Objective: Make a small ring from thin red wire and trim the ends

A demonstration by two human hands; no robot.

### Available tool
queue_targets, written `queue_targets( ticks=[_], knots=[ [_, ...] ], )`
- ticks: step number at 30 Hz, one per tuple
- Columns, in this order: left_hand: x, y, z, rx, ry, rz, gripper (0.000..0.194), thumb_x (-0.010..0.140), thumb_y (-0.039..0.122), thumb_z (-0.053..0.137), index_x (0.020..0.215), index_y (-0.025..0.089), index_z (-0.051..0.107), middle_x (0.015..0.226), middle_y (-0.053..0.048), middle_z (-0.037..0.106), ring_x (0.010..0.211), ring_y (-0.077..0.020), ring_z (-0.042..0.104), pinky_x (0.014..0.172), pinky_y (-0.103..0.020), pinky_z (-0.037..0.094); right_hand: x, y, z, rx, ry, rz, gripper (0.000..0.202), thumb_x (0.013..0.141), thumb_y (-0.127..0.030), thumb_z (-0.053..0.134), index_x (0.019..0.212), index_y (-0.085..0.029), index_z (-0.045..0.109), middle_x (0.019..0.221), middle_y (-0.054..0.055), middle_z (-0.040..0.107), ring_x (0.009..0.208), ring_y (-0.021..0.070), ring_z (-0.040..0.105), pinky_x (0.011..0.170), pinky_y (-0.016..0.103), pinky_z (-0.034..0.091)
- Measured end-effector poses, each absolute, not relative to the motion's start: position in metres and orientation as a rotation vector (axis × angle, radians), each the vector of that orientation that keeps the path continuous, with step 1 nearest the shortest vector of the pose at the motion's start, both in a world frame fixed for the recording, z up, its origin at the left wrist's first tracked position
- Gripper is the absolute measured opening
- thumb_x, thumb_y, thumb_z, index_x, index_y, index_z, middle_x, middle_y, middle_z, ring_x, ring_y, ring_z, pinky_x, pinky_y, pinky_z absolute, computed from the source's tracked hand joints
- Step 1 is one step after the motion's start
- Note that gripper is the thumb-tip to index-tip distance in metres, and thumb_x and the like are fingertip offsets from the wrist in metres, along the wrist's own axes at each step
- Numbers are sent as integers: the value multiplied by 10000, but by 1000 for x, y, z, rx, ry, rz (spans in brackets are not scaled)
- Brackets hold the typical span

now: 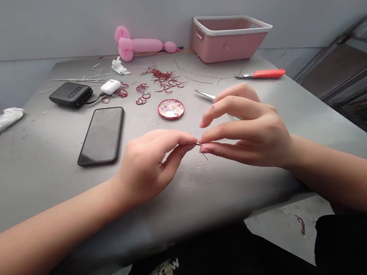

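Just above the near part of the table, my left hand [154, 161] pinches a thin dark red wire [199, 144] between thumb and index finger. At the wire's other side my right hand [246, 127] has its thumb and index finger closed on it, the other fingers raised and bent. A short end of the wire slants down below the fingertips. Beyond the hands lies a small round red-rimmed dish [171, 109] holding pale beads. Pointed metal tweezers [205, 94] lie partly hidden behind my right hand.
A black phone [102, 136], a black power bank [70, 94] and a white earbud case [110, 87] lie left. Red wire pieces [164, 78] and wire rings [143, 98] are scattered behind the dish. A pink basket [229, 39], pink balloon [144, 44] and red-handled cutter [268, 73] sit farther back.
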State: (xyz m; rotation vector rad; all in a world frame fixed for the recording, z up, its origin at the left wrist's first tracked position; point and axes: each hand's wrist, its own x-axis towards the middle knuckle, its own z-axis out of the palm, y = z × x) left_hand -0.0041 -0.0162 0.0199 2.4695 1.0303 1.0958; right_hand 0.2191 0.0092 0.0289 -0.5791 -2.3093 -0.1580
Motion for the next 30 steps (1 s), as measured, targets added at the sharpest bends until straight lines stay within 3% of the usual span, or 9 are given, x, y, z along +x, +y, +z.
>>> queue_targets(
  ticks=[7, 12, 14, 18, 21, 23, 25, 30],
  knots=[
    [-2, -19, 20, 2402, 1067, 1007, 162, 930, 184, 575, 926, 267, 714, 958, 7, 802, 842, -155, 741, 802, -273, 552, 221, 13, 32, -569, -2401, 381, 97, 879, -296, 710, 807, -231, 713, 911, 30, 648, 925, 167, 550, 877, 370, 469],
    [1, -21, 21, 2158, 969, 888, 97, 913, 180, 602, 929, 229, 684, 910, 0, 780, 802, -139, 732, 767, -251, 567, 224, 13, 33, -580, -2418, 471, 128, 851, -244, 710, 729, -205, 696, 956, 42, 592, 981, 185, 510, 905, 397, 437],
    [3, -22, 21, 1970, 907, 886, 82, 908, 209, 618, 989, 218, 627, 887, 0, 766, 795, -137, 736, 767, -253, 583, 223, 12, 34, -590, -2413, 411, 130, 826, -195, 701, 701, -198, 665, 934, 40, 577, 977, 191, 502, 892, 401, 438],
    [7, -21, 17, 1759, 877, 838, 242, 892, 230, 627, 1090, 215, 489, 831, 5, 738, 780, -151, 739, 768, -287, 595, 216, 4, 28, -613, -2430, 67, 172, 815, -159, 652, 664, -195, 578, 868, 43, 580, 938, 207, 504, 830, 397, 459],
    [10, -18, 13, 1867, 947, 724, 103, 888, 218, 595, 975, 192, 547, 798, -11, 707, 719, -149, 693, 679, -284, 566, 211, -2, 19, -638, -2446, -406, 179, 870, -211, 598, 695, -195, 563, 876, 71, 629, 957, 251, 533, 795, 428, 454],
    [11, -16, 14, 1899, 983, 704, 45, 882, 218, 589, 897, 175, 585, 792, -22, 692, 699, -145, 660, 640, -280, 546, 210, -2, 17, -646, -2432, -543, 178, 892, -236, 575, 721, -184, 581, 886, 92, 646, 958, 269, 550, 786, 444, 447],
    [10, -15, 17, 1798, 999, 716, 59, 870, 222, 607, 862, 167, 590, 775, -20, 684, 701, -144, 661, 651, -283, 553, 215, 4, 20, -626, -2456, -343, 170, 891, -226, 580, 729, -178, 603, 898, 89, 642, 948, 250, 559, 800, 431, 455],
    [5, -11, 24, 1360, 1013, 647, 135, 840, 240, 692, 847, 164, 581, 813, -32, 728, 777, -157, 724, 770, -328, 608, 233, 35, 28, -741, -2385, 636, 179, 923, -325, 615, 820, -214, 709, 836, 18, 619, 788, 133, 573, 748, 317, 475]
  ],
)
